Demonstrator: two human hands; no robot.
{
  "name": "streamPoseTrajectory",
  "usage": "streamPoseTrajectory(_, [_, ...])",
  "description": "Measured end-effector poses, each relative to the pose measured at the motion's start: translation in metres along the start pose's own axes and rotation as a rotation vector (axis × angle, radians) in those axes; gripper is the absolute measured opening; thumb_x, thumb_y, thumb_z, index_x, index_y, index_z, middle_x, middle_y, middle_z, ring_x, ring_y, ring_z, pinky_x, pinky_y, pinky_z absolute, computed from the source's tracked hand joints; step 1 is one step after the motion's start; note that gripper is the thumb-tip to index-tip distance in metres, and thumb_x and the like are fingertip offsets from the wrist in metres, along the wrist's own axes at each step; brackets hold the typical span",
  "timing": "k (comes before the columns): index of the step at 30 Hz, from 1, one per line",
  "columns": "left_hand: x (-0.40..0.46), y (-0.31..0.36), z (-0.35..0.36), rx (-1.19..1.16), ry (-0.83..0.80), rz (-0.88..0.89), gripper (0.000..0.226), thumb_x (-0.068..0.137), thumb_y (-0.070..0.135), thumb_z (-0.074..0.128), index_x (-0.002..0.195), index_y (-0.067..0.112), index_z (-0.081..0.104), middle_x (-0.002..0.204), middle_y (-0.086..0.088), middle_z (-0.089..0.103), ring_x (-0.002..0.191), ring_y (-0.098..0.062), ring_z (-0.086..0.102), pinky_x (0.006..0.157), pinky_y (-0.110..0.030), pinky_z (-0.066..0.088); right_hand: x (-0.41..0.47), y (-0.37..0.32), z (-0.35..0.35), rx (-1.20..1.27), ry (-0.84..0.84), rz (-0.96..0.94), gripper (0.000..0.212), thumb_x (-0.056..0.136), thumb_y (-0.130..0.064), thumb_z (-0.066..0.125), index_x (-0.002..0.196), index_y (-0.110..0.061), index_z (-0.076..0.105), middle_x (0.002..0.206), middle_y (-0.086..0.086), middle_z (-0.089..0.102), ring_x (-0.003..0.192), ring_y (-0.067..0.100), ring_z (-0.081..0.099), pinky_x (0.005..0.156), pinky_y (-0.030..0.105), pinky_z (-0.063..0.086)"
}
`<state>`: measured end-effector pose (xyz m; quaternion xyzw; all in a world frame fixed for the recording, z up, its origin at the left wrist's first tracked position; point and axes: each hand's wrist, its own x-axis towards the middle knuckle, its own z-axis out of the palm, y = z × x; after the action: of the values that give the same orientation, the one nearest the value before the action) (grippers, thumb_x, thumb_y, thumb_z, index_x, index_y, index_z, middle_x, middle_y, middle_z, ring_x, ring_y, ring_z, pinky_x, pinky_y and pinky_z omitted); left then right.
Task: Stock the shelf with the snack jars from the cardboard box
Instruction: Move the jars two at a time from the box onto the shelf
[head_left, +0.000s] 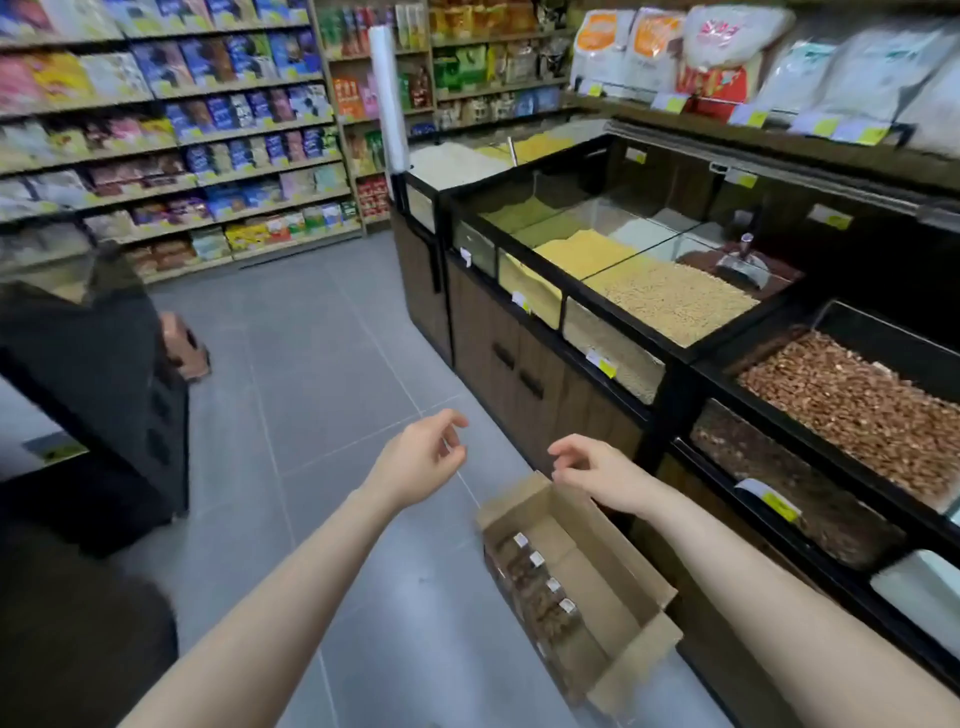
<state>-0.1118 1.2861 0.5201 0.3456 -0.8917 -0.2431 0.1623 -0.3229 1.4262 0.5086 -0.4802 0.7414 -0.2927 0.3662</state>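
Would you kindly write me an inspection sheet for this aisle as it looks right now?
Surface: grey tiled floor.
Job's things: open cardboard box on the floor beside the bulk bins; a row of snack jars along its left side.
Clutter: brown stool by a dark unit.
Hands: left hand and right hand above the floor, loosely curled, holding nothing.
Cables: nothing seen.
Surroundings: bulk bins of grains and nuts, packaged-goods shelves behind.
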Motion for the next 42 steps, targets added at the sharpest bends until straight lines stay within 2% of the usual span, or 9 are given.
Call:
streamPoseTrajectory(4, [0.045, -0.012, 0.039, -0.041, -0.137, 0.035, 0.026, 0.086, 0.028, 0.052, 0.111, 0.021, 0.054, 0.084, 0.011, 0.059, 0.077, -0.012, 0.058, 0.073, -0.034, 0.050, 0.014, 0.056, -0.001, 0.056, -0.024, 0.183, 0.037, 0.088, -0.025, 0.058, 0.124, -0.021, 0.050, 0.114, 0.002, 0.058, 0.103, 0.012, 0.056, 0.085, 0.021, 0.044])
streamPoseTrajectory(9, [0.120, -0.047, 0.087, -0.049, -0.331, 0.087, 0.025, 0.090, 0.024, 0.052, 0.114, 0.016, 0.054, 0.086, 0.005, 0.061, 0.075, -0.015, 0.059, 0.073, -0.032, 0.049, 0.049, 0.108, 0.002, 0.178, 0.053, 0.394, 0.037, 0.089, -0.019, 0.056, 0.126, -0.018, 0.050, 0.097, -0.003, 0.054, 0.076, 0.005, 0.051, 0.058, 0.008, 0.039])
streamPoseTrajectory(18, [0.279, -0.105, 0.169, -0.098, -0.644, 0.219, 0.025, 0.087, 0.013, 0.057, 0.112, 0.013, 0.056, 0.080, 0.005, 0.059, 0.067, -0.005, 0.055, 0.064, -0.013, 0.040, 0.084, 0.173, 0.032, 0.384, 0.331, 0.832, 0.040, 0.091, -0.009, 0.053, 0.130, -0.010, 0.043, 0.105, 0.004, 0.050, 0.082, 0.008, 0.049, 0.054, 0.003, 0.037])
streamPoseTrajectory(20, [0.300, -0.114, 0.201, -0.121, -0.681, 0.245, 0.023, 0.086, 0.015, 0.058, 0.107, 0.025, 0.053, 0.082, 0.006, 0.060, 0.072, -0.005, 0.057, 0.069, -0.022, 0.046, 0.091, 0.196, 0.042, 0.417, 0.388, 0.904, 0.042, 0.090, -0.011, 0.057, 0.130, -0.013, 0.043, 0.092, -0.008, 0.051, 0.078, 0.008, 0.049, 0.053, 0.004, 0.035])
streamPoseTrajectory(23, [0.310, -0.131, 0.253, -0.141, -0.764, 0.241, 0.023, 0.084, 0.022, 0.057, 0.107, 0.026, 0.054, 0.085, 0.004, 0.063, 0.077, -0.014, 0.060, 0.074, -0.033, 0.051, 0.108, 0.235, 0.066, 0.416, 0.410, 1.004, 0.042, 0.090, -0.013, 0.057, 0.129, -0.016, 0.044, 0.082, -0.018, 0.046, 0.087, 0.016, 0.050, 0.067, 0.015, 0.038])
streamPoseTrajectory(27, [0.299, -0.168, 0.341, -0.107, -0.836, 0.244, 0.050, 0.073, 0.045, 0.043, 0.114, 0.021, 0.057, 0.085, 0.013, 0.062, 0.076, -0.009, 0.059, 0.076, -0.030, 0.050, 0.146, 0.303, 0.110, 0.450, 0.392, 1.057, 0.042, 0.090, -0.017, 0.055, 0.130, -0.018, 0.042, 0.092, -0.005, 0.056, 0.090, 0.017, 0.051, 0.069, 0.021, 0.037])
streamPoseTrajectory(31, [0.275, -0.228, 0.447, -0.008, -0.897, 0.235, 0.034, 0.085, 0.035, 0.051, 0.119, 0.028, 0.052, 0.090, 0.021, 0.059, 0.079, -0.007, 0.059, 0.079, -0.032, 0.050, 0.195, 0.401, 0.181, 0.550, 0.406, 1.083, 0.053, 0.089, -0.019, 0.057, 0.137, -0.021, 0.036, 0.111, 0.008, 0.063, 0.106, 0.023, 0.058, 0.090, 0.029, 0.044])
streamPoseTrajectory(37, [0.248, -0.325, 0.591, 0.083, -0.980, 0.272, 0.031, 0.089, 0.027, 0.054, 0.120, 0.029, 0.050, 0.089, 0.016, 0.061, 0.085, -0.014, 0.063, 0.079, -0.036, 0.051, 0.256, 0.530, 0.302, 0.610, 0.350, 1.132, 0.067, 0.091, -0.032, 0.056, 0.147, -0.031, 0.018, 0.137, 0.013, 0.049, 0.113, 0.026, 0.054, 0.085, 0.025, 0.041])
streamPoseTrajectory(42, [0.237, -0.384, 0.660, 0.091, -1.009, 0.251, 0.037, 0.089, 0.026, 0.055, 0.125, 0.028, 0.048, 0.098, 0.009, 0.064, 0.088, -0.016, 0.062, 0.083, -0.037, 0.050, 0.292, 0.608, 0.373, 0.586, 0.412, 1.193, 0.078, 0.088, -0.026, 0.060, 0.148, -0.033, 0.010, 0.145, 0.011, 0.039, 0.127, 0.030, 0.046, 0.102, 0.037, 0.039])
